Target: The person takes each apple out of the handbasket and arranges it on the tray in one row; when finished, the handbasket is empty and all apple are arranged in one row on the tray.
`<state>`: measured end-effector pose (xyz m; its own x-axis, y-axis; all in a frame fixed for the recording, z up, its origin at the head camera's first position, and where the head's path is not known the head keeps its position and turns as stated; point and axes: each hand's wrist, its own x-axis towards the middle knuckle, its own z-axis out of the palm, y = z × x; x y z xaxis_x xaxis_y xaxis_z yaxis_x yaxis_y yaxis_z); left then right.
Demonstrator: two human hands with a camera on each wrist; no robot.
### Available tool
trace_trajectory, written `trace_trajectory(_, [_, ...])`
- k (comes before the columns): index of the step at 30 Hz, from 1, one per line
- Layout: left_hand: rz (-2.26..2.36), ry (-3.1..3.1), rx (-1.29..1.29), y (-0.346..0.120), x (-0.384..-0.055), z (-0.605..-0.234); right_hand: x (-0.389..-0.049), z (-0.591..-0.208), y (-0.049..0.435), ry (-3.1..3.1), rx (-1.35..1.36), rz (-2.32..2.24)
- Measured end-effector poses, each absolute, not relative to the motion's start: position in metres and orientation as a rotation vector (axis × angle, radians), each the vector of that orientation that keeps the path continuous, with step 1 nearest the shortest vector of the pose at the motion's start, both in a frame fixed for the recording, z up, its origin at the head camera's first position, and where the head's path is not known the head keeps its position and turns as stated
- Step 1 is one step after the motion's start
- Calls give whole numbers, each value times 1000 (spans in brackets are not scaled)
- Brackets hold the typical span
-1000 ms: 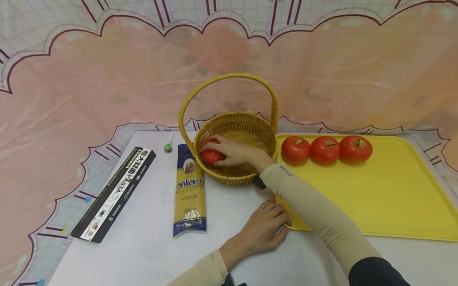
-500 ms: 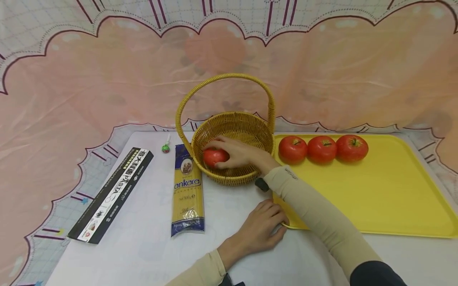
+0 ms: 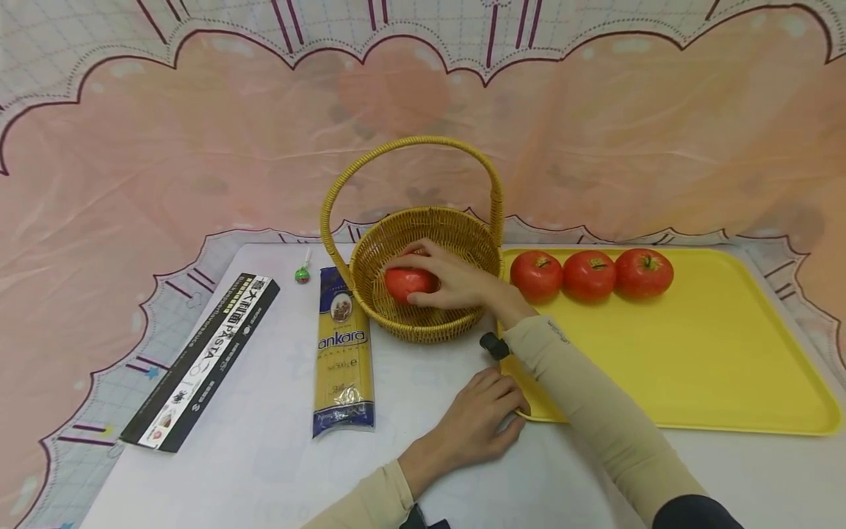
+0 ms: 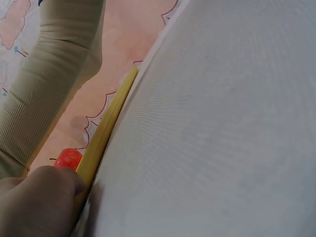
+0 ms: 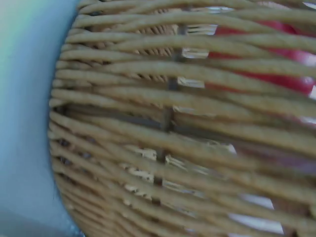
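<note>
Inside the yellow wicker basket (image 3: 426,334), my right hand (image 3: 456,283) holds a red tomato (image 3: 408,285), thumb below and fingers over its top. Through the weave in the right wrist view, a red tomato (image 5: 266,54) shows partly behind the basket wall (image 5: 148,94). My left hand (image 3: 472,419) lies at the near left corner of the yellow tray (image 3: 700,367), fingers bent over its rim. The left wrist view has this hand (image 4: 42,202) against the tray's edge (image 4: 106,131). Three more tomatoes (image 3: 590,276) sit in a row at the tray's back left.
Left of the basket lies an ankara pasta pack (image 3: 344,367), close against its side. Farther left are a long black-and-white pasta box (image 3: 201,360) and a small green lollipop (image 3: 302,275). The basket's tall handle (image 3: 413,141) arches above my right hand. A patterned cloth (image 3: 264,147) hangs behind.
My right hand and the tomato have shifted rightward inside the basket, from its left wall toward the middle. The left hand keeps its place on the tray corner. The view has drifted slightly.
</note>
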<state>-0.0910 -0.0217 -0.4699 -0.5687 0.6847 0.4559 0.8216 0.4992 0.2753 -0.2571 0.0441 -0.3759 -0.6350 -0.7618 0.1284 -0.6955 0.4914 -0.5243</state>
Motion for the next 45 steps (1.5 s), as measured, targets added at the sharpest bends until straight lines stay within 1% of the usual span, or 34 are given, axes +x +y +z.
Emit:
trace_trajectory(13, [-737,-2490,-1278,-22,-90,-472,-253,-369,66,2638,-1284,-1042])
trace_trajectory(28, [-685,-2474,-1281,-21,-90,-471,-243,-367,85,2660,-1213,-1235])
trace_trajectory(45, [-690,-2482,-1283,-22,-91,-472,-231,-373,108,2630,-1143,-1285])
